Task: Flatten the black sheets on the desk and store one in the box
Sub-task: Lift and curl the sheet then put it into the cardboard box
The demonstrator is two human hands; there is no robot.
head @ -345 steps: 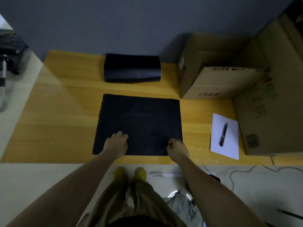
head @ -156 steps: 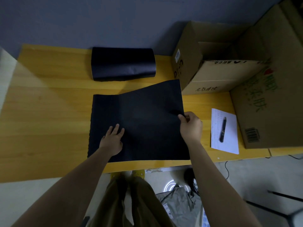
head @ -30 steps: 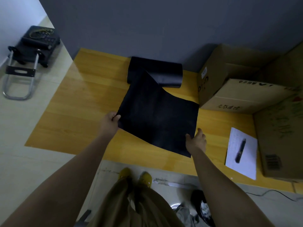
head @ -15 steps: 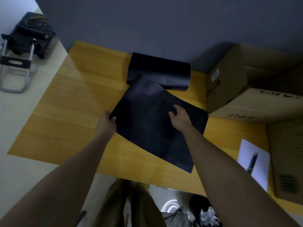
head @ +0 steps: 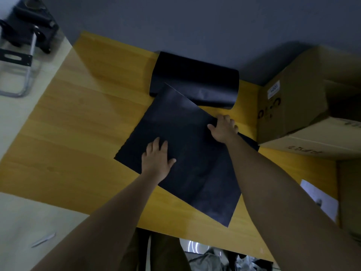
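A flat black sheet point(head: 181, 137) lies skewed on the yellow wooden desk point(head: 82, 133), its far corner overlapping a rolled bundle of black sheets point(head: 203, 83) by the wall. My left hand point(head: 157, 160) rests palm down on the sheet's left part, fingers spread. My right hand point(head: 222, 128) is at the sheet's far right edge, fingers curled over that edge. A cardboard box point(head: 297, 106) stands just right of the sheet, its flap hanging over the front.
A larger cardboard box point(head: 349, 192) fills the right edge. A white paper sheet with a pen point(head: 320, 202) lies beside it. A black case on a metal frame point(head: 25, 36) stands on the floor at the left.
My left hand has left the sheet's left corner and now lies flat on it. My right hand has slid from the sheet's middle to its far right edge.
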